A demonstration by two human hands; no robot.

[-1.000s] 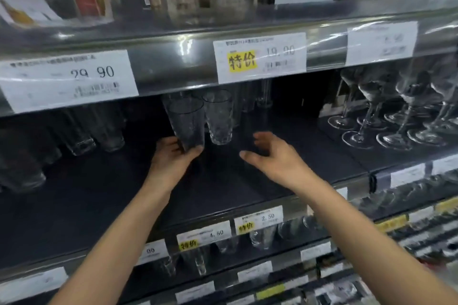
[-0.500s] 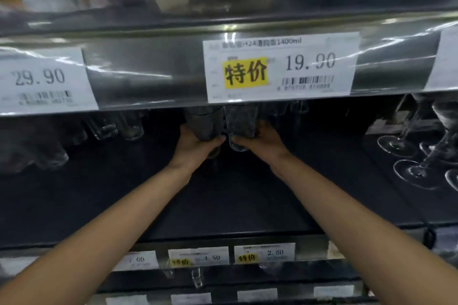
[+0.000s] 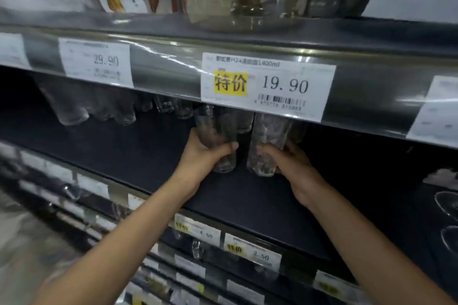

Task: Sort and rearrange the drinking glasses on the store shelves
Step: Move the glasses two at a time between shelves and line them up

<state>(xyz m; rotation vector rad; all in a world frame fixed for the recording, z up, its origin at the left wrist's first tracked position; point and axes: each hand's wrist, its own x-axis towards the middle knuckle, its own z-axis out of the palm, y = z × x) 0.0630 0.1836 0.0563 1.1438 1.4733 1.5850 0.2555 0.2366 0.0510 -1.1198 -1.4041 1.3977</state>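
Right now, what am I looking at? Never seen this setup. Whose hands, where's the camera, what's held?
There is no robot here: a person wears one wide-angle camera on the head, looking forward and down at their own bare arms. They stand at a store shelf with a dark surface. The left hand grips a clear drinking glass; the right hand grips a second glass beside it. Both glass tops are hidden behind the yellow-marked 19.90 price tag on the shelf edge above. More clear glasses stand further left, blurred. Wine glass bases show at far right.
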